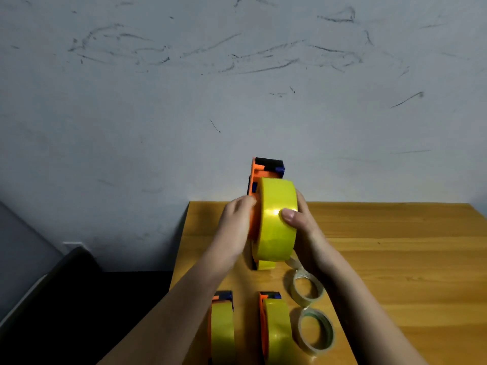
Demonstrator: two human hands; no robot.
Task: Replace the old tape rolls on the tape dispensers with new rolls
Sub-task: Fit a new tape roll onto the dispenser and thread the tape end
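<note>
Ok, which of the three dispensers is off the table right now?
The far dispenser, held up by the left hand and right hand. The two near dispensers stand on the table.

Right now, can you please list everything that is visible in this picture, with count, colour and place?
held tape dispenser: 1, orange with blue and black parts, lifted above the table, carrying a full yellow roll
standing tape dispensers: 2, orange with yellow rolls, near table edge, one left, one right
thin rolls: 2, nearly clear, flat on the table right of the dispensers, far one, near one
table: 1, light wood
wall: 1, grey, scuffed
left hand: grips the orange side
right hand: holds the yellow roll, thumb on top
</note>
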